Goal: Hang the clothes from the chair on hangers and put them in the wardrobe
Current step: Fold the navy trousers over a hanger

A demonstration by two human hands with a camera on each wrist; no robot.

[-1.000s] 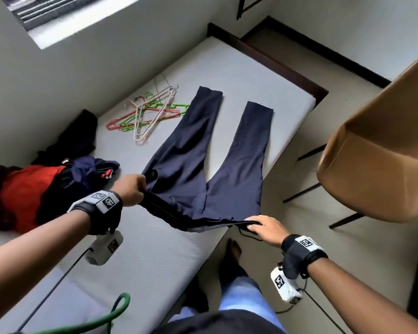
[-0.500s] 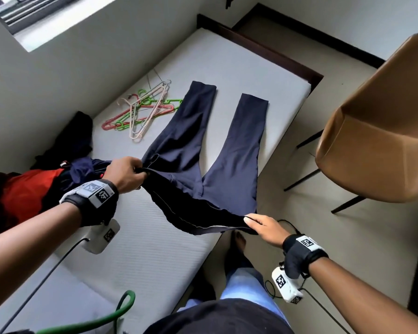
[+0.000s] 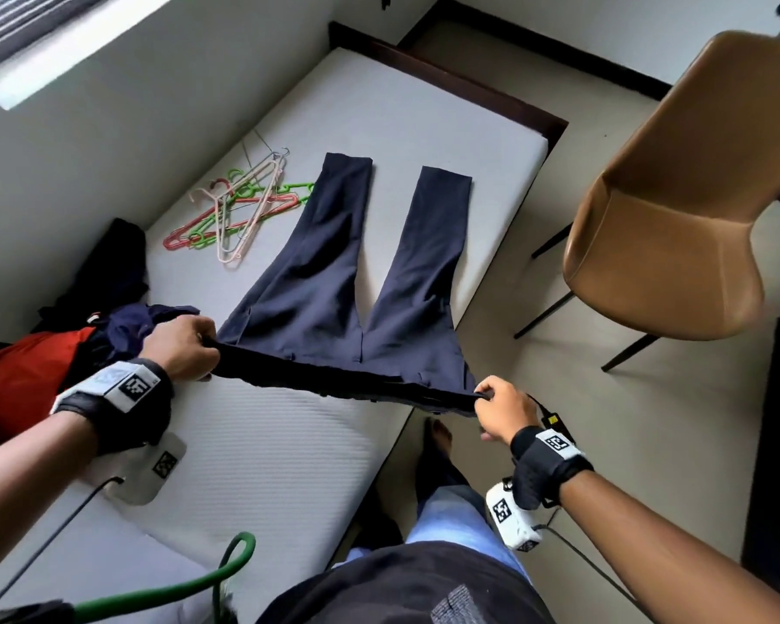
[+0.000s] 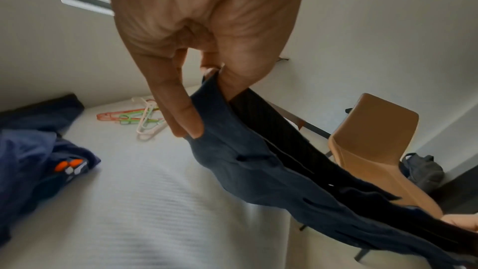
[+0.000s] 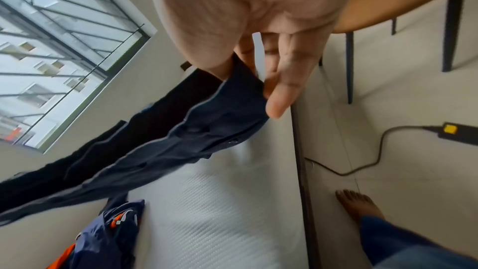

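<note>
A white mattress (image 3: 262, 452) on a dark bed frame fills the middle and lower left of the head view, set against a pale wall with a window (image 5: 51, 48) at the upper left. Pale floor runs down the right side.

A tan chair (image 3: 676, 209) on thin dark legs stands at the upper right, off the bed and apart from it. Coloured hangers (image 3: 239, 209) lie in a loose heap on the mattress at upper centre-left, just beside one trouser leg. A pile of clothes (image 3: 41, 367), red and dark blue, sits at the left edge against the wall. A green hanger (image 3: 190, 587) curves in at the bottom edge. A black cable (image 5: 362, 163) trails on the floor near the person's bare foot (image 5: 357, 206).

The navy trousers (image 3: 334, 286) lie legs spread flat up the mattress, the waistband lifted and pulled taut at centre frame. The left hand (image 3: 185, 349) has its grip closed on the waistband's left end, thumb and fingers (image 4: 186, 118) pinching the cloth. The right hand (image 3: 505, 407) pinches the right end past the bed's edge, the thumb (image 5: 282, 97) pressed on the fabric.
</note>
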